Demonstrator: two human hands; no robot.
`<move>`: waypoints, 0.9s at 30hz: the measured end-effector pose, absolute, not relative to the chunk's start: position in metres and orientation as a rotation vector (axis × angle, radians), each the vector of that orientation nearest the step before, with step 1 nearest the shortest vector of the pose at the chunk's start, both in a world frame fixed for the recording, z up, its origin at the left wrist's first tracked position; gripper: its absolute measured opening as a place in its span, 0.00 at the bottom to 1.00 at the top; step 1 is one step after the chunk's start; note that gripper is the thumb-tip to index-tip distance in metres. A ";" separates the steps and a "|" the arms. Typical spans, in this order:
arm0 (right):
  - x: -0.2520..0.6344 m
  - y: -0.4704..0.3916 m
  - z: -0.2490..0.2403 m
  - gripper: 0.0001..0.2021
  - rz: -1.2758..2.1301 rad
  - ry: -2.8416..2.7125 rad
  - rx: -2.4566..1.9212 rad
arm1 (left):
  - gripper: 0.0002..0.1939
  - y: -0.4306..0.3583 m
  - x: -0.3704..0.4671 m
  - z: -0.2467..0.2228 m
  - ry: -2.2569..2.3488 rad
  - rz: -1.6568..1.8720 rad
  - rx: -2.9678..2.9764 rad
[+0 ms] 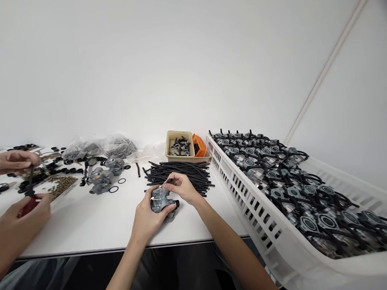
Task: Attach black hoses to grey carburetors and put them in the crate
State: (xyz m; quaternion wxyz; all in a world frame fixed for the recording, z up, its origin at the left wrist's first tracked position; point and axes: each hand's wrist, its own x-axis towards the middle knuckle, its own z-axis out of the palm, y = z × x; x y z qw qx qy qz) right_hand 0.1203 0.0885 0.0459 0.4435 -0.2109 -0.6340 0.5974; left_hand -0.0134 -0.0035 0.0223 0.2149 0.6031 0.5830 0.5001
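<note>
My left hand (147, 215) is wrapped round a grey metal carburetor (160, 199), held just above the white table near its front edge. A black fitting sticks out on the carburetor's right side. My right hand (181, 188) pinches at the top of the carburetor, thumb and forefinger pressed together. Something small and dark shows at those fingertips, too little of it to name. Right behind my hands lies a pile of short black rubber hoses (182, 175). Two black O-rings (113, 189) lie on the table to the left, beside more carburetors (100, 180).
On my right stands a white slotted crate (248, 207) full of carburetors with black hoses. A cream bin (180, 157) and an orange basket (199, 144) sit behind the hoses. At far left, a co-worker's hands (31, 211) hold a red-handled tool near a tray of small brass parts (61, 186).
</note>
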 end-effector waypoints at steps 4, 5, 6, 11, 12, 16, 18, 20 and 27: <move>0.119 0.089 0.045 0.21 1.465 -1.572 -0.549 | 0.29 -0.004 -0.013 0.022 1.625 1.410 1.666; 0.119 0.089 0.045 0.21 1.459 -1.573 -0.550 | 0.30 -0.004 -0.013 0.022 1.627 1.408 1.666; 0.120 0.089 0.045 0.20 1.455 -1.575 -0.545 | 0.30 -0.004 -0.013 0.022 1.627 1.406 1.665; 0.126 0.089 0.045 0.18 1.532 -1.625 -0.432 | 0.30 -0.003 -0.015 0.021 1.618 1.389 1.640; 0.127 0.089 0.045 0.18 1.558 -1.635 -0.407 | 0.30 -0.002 -0.015 0.021 1.613 1.387 1.636; 0.128 0.090 0.043 0.19 1.605 -1.642 -0.393 | 0.30 -0.001 -0.016 0.020 1.578 1.406 1.620; 0.127 0.090 0.042 0.19 1.588 -1.636 -0.421 | 0.29 -0.001 -0.016 0.020 1.585 1.420 1.606; 0.126 0.090 0.042 0.19 1.565 -1.636 -0.452 | 0.27 -0.002 -0.017 0.021 1.584 1.421 1.595; 0.124 0.092 0.040 0.20 1.593 -1.609 -0.461 | 0.25 -0.002 -0.018 0.022 1.503 1.422 1.543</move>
